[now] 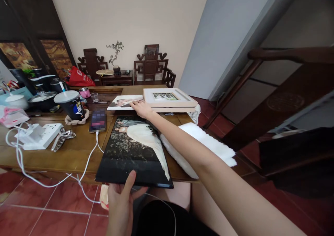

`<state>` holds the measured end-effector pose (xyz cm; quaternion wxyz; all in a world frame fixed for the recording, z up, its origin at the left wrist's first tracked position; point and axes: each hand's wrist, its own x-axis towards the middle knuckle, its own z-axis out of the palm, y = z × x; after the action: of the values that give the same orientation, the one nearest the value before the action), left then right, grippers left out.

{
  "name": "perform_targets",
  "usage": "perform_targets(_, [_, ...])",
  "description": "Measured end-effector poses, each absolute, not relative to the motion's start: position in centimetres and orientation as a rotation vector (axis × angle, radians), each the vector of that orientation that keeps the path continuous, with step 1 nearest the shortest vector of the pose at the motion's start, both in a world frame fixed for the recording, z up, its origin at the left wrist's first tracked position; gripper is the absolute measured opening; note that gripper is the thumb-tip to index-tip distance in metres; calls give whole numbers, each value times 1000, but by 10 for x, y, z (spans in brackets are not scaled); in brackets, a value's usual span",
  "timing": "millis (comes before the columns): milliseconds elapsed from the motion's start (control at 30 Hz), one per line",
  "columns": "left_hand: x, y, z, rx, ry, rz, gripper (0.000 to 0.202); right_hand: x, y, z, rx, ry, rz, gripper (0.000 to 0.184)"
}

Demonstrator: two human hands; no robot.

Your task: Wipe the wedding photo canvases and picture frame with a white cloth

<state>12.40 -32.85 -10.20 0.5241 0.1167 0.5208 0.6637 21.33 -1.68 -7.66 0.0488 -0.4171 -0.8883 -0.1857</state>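
Note:
My left hand (pixel 122 197) grips the near edge of a glossy black photo panel (pixel 130 149), thumb on top and fingers underneath. The panel shows a figure in a long white gown and tilts over the table's front edge. Stretched across to the back, my right hand (pixel 142 109) rests its fingers on the right end of a white-edged photo panel (pixel 121 103); its fingertips are only partly clear. Touching that panel's right side is a stack of pale picture frames (pixel 169 104). A fluffy white cloth (pixel 208 143) lies beneath my right forearm.
On the left stand a lidded black cup (pixel 69 103), a phone (pixel 97 120) on a charging cable, a white power strip (pixel 44 136) and a clear-wrapped item (pixel 62 138). White cables droop over the table edge. A dark wooden chair (pixel 281 89) stands at right.

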Motion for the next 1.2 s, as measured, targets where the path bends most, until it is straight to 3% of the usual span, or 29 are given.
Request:
perform_targets(300, [120, -329, -109, 295, 1228, 1541, 48, 198, -1, -59, -1394, -2968, -430, 38])
perform_targets(500, [119, -329, -107, 313, 1241, 1546, 40, 199, 8, -42, -1425, -3054, -305, 53])
perform_targets(733, [120, -329, -105, 314, 1247, 1529, 35, 212, -9, -30, -1385, -2992, -263, 53])
perform_targets(1000, [116, -327, -110, 323, 1243, 1539, 40, 310, -145, 4, -823, -2472, -154, 32])
perform_targets(1200, [118, -327, -108, 310, 1225, 1574, 43, 396, -272, -58, -716, -2307, -382, 21])
